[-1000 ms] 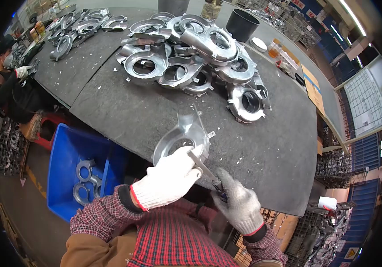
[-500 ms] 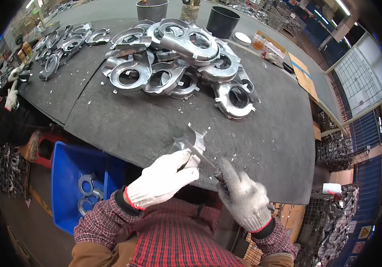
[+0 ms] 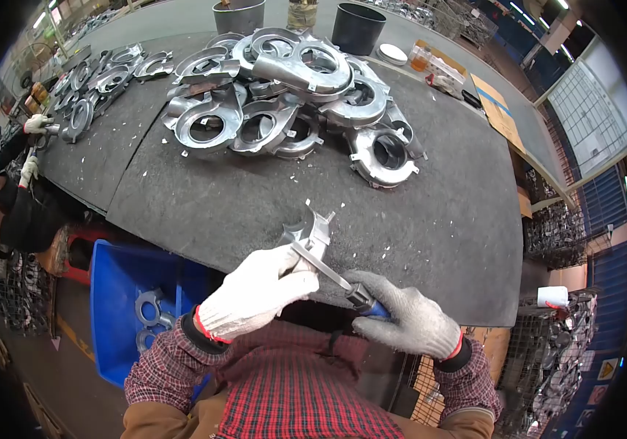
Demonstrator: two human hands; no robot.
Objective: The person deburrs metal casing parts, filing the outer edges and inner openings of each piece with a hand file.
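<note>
In the head view, my left hand (image 3: 255, 294), in a white knit glove, is closed around a small silver metal casting (image 3: 318, 233) at the table's near edge. The part's curved, pronged end points away from me. My right hand (image 3: 412, 316), in a greyer glove, grips the blue handle of a file (image 3: 326, 271). Its flat blade slants up and left, and the tip lies against the casting close to my left fingers. My left palm covers the casting's lower end.
A heap of ring-shaped castings (image 3: 284, 95) covers the far part of the dark table mat (image 3: 445, 234), with metal chips scattered around. A blue bin (image 3: 112, 314) holding castings stands below left. At far left another person's gloved hands (image 3: 32, 146) work near more castings. Buckets (image 3: 357, 31) stand behind.
My right hand has swung right and turned flatter, showing the file's blue handle. The file still meets the casting, which my left hand holds in nearly the same place. The view has shifted slightly.
</note>
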